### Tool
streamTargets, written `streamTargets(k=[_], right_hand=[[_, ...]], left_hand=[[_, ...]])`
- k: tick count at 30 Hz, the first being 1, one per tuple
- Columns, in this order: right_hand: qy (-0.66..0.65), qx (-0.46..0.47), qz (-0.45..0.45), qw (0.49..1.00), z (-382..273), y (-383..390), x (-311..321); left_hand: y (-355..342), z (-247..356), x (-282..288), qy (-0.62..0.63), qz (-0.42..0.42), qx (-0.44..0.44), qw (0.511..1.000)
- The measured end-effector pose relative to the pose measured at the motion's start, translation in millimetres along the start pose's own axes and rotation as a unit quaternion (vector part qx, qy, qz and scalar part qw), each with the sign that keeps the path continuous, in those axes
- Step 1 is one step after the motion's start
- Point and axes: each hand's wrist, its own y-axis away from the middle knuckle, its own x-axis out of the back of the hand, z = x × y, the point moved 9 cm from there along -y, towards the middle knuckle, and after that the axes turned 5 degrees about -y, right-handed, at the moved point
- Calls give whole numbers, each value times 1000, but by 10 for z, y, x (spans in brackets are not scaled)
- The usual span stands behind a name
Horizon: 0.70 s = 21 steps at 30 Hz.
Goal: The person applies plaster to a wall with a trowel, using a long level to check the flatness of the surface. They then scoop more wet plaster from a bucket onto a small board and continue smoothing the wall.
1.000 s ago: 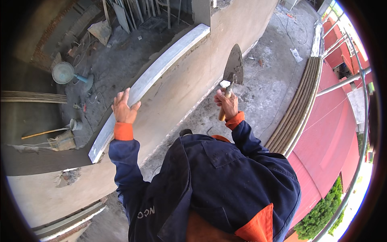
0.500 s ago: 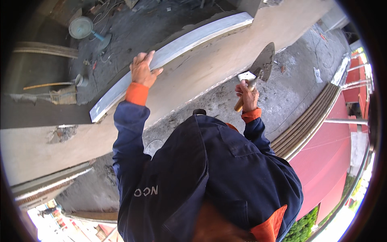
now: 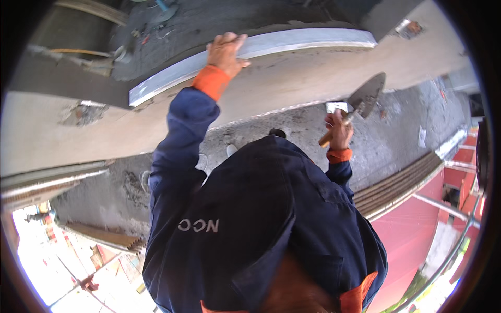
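My left hand (image 3: pixel 225 55) lies across a long pale straightedge (image 3: pixel 297 41), its fingers stretched and the thumb spread apart. The bar rests along the top edge of a low plastered wall (image 3: pixel 292 70). Lower and to the right, my right hand (image 3: pixel 340 133) is closed around the wooden handle of a trowel (image 3: pixel 368 96). The trowel's broad grey blade points away to the right, with mortar smears on it. A small white rectangular piece (image 3: pixel 336 107) sits at the fingertips of that hand; how it is held is partly hidden.
Beyond the wall, a dark floor (image 3: pixel 203 26) holds cables and a blue stand (image 3: pixel 164 9). Rough concrete (image 3: pixel 396 112) runs along my side. Stacked long poles (image 3: pixel 402 185) border the right, with red roofing (image 3: pixel 404 229) below them. Broken patches (image 3: pixel 86 112) mark the wall.
The view has shifted, so wall and bar appear higher and the floor lower. My left hand stays on the straightedge. The trowel and the white piece remain with my right hand.
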Motion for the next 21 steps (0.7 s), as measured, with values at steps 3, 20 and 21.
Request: streamTargets(k=[3,20,21], right_hand=[[-3,9,4,1000,116,-35,116],[45,-24,-54,997,121,-6,-23],[44,-21,-58,997,135,-15,-14]], left_hand=[[-22,108,18,-23,36,-20,999],[14,135,14,-7,-52,32,998],[18,139,21,-12,-43,32,998]])
